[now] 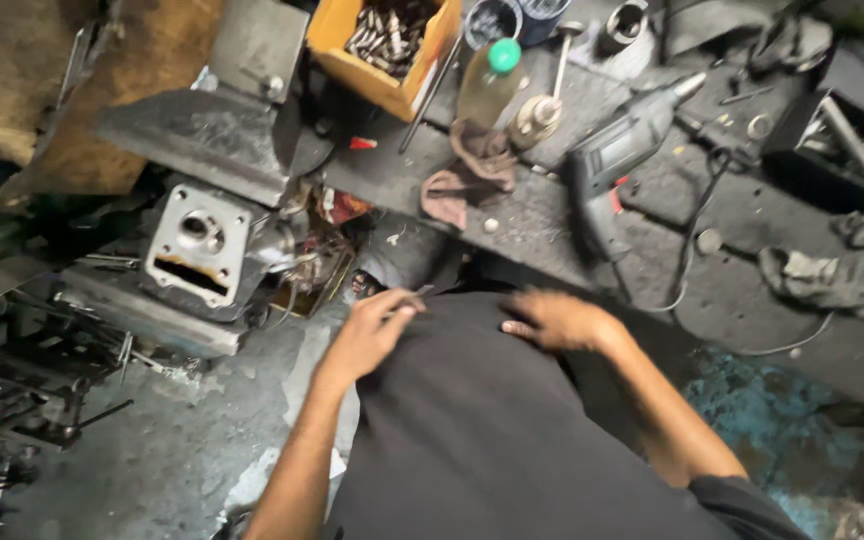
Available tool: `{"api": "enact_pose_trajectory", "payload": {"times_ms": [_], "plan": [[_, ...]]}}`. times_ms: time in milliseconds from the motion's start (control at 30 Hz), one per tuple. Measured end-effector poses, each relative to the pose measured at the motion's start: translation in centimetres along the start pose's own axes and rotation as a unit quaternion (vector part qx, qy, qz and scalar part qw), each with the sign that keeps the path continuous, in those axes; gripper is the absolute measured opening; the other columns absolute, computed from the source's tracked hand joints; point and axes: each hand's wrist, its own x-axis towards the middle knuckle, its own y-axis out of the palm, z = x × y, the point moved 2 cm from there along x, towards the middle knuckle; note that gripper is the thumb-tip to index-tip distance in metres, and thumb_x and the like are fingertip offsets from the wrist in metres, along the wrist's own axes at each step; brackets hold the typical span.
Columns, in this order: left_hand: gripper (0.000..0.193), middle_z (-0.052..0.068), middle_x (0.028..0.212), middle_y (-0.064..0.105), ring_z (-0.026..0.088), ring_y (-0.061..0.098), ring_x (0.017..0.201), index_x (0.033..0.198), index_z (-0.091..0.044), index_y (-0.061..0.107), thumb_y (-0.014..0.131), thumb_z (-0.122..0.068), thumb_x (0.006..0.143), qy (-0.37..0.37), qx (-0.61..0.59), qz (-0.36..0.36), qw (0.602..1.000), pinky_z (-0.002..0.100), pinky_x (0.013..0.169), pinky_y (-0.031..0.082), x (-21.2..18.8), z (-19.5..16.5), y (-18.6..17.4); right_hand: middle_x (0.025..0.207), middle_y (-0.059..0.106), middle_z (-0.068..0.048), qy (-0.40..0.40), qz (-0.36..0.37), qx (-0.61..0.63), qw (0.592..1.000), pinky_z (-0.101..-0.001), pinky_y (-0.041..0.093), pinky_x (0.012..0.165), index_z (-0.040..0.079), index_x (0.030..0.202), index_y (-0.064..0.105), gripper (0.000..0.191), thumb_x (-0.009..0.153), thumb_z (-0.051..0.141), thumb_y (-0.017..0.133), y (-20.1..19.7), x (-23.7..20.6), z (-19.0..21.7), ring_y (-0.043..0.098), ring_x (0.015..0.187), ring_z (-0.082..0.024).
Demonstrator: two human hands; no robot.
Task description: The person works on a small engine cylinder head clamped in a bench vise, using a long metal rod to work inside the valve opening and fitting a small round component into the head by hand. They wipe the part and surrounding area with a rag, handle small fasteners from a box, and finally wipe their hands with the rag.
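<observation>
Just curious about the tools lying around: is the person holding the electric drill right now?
No. The electric drill lies untouched on the dark workbench, while the left hand and right hand rest against the person's black shirt.
</observation>
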Motion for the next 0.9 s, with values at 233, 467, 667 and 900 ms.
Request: {"api": "enact_pose_trajectory", "payload": {"times_ms": [233,467,667,900], "plan": [[0.028,0.021,0.119,0.071,0.040,0.065,0.116,0.122,-0.008,0.064,0.054,-0.024,0.101,-0.325,0.142,-0.026,0.935,0.047,0.097,0.051,-6.9,15.0,6.3,0.126,0.072,-0.012,-0.152,0.013,0.167,0.974,-0.0390,0.051,0.104,0.004,0.132,0.062,0.039,0.105,0.031,0.054,-12.0,-4.0,-2.4,0.068,0.121,-0.027],[0.028,0.021,0.118,0.071,0.036,0.066,0.115,0.127,-0.013,0.057,0.054,-0.015,0.100,-0.389,0.113,-0.069,0.912,0.044,0.094,0.051,-12.1,10.9,12.2,0.109,0.067,-0.014,-0.173,-0.352,-0.161,0.906,-0.0451,0.050,0.089,0.009,0.123,0.069,0.022,0.101,0.011,0.067,-24.8,3.5,-1.5,0.061,0.104,-0.035],[0.019,0.001,0.099,0.078,0.012,0.075,0.087,0.113,-0.010,0.062,0.053,-0.019,0.099,-0.470,-0.165,-0.087,0.863,0.033,0.075,0.060,-14.8,5.1,9.9,0.105,0.064,-0.010,-0.201,-0.314,-0.324,0.869,-0.0449,0.046,0.085,0.018,0.121,0.078,0.034,0.087,0.021,0.077,-26.6,12.3,-3.5,0.057,0.104,-0.032],[0.016,0.006,0.080,0.062,0.014,0.059,0.077,0.114,-0.004,0.062,0.055,-0.014,0.104,-0.308,-0.089,-0.373,0.871,0.028,0.074,0.051,-12.6,1.1,7.4,0.106,0.064,-0.008,-0.209,-0.285,-0.346,0.869,-0.0439,0.046,0.088,0.018,0.106,0.081,0.021,0.087,0.024,0.079,-26.3,15.5,-4.7,0.056,0.107,-0.030]]}}
